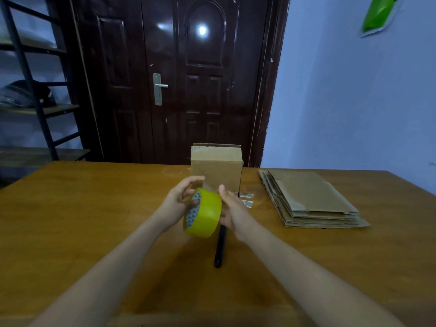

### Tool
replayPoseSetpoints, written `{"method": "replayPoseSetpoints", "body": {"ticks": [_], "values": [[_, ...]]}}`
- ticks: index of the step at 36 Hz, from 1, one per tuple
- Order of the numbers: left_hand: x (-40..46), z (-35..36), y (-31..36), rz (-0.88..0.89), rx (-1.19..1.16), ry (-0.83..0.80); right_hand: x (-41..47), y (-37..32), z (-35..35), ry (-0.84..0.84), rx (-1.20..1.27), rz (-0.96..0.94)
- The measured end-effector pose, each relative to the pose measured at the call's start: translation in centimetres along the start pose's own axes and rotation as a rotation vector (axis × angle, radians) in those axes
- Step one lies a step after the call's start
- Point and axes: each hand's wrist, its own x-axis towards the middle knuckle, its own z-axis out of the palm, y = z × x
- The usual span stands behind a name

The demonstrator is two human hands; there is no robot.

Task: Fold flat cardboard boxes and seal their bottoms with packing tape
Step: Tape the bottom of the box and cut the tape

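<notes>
Both hands hold one yellow roll of packing tape (203,213) above the wooden worktop (94,208). The left hand (179,199) curls around the roll's near-left side, its fingers (192,181) arched over the top edge and its thumb pressed at the patterned cardboard core. The right hand (232,208) lies against the roll's right face, fingers partly open and spread along the yellow band, thumb (223,188) pointing up just beside the top rim. The roll is tilted, its core facing left and toward the camera.

Just beyond the hands, an assembled brown cardboard box (217,171) stands upright on the worktop. Small strips of shiny tape (246,199) lie near its right foot. A slim black pen-like tool (220,246) lies under the roll, pointing toward the camera. To the right sits a stack of flat brown cardboard boxes (311,199), well apart from the hands.

Behind the worktop are a dark glossy panelled door (188,79), a pale blue wall (354,102) and a black metal shelf rack (35,90) on the left.
</notes>
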Motion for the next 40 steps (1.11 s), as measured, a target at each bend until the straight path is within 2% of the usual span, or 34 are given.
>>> {"method": "replayPoseSetpoints", "body": {"ticks": [2, 5, 9, 12, 15, 27, 33, 37, 40], "values": [[0.1, 0.1, 0.4, 0.028, -0.010, -0.009, -0.1, 0.1, 0.0, -0.082, 0.105, 0.071], [0.4, -0.1, 0.7, 0.088, 0.061, -0.037, -0.5, -0.4, -0.2, -0.173, 0.083, 0.055], [0.4, -0.2, 0.6, 0.164, 0.148, -0.071, -0.9, -1.7, -0.4, -0.245, 0.014, -0.009], [0.4, 0.0, 0.4, 0.195, 0.187, -0.086, -1.1, -2.5, -0.3, -0.259, -0.042, 0.042], [0.5, 0.3, 0.4, 0.212, 0.221, -0.069, -0.9, -2.4, -0.2, -0.274, 0.008, 0.072], [0.0, 1.5, 0.0, 0.118, 0.090, -0.064, -0.7, -1.5, 0.9, -0.146, 0.158, -0.032], [0.5, 1.7, -0.2, -0.070, -0.200, 0.117, -1.2, -2.0, 1.6, -0.067, 0.116, -0.118], [0.7, 2.3, -0.3, -0.145, -0.280, 0.156, -1.4, -2.9, 1.8, -0.020, -0.023, -0.258], [0.9, 2.6, -0.1, -0.160, -0.254, 0.260, -0.9, -3.8, 1.6, 0.108, -0.292, -0.465]]}}
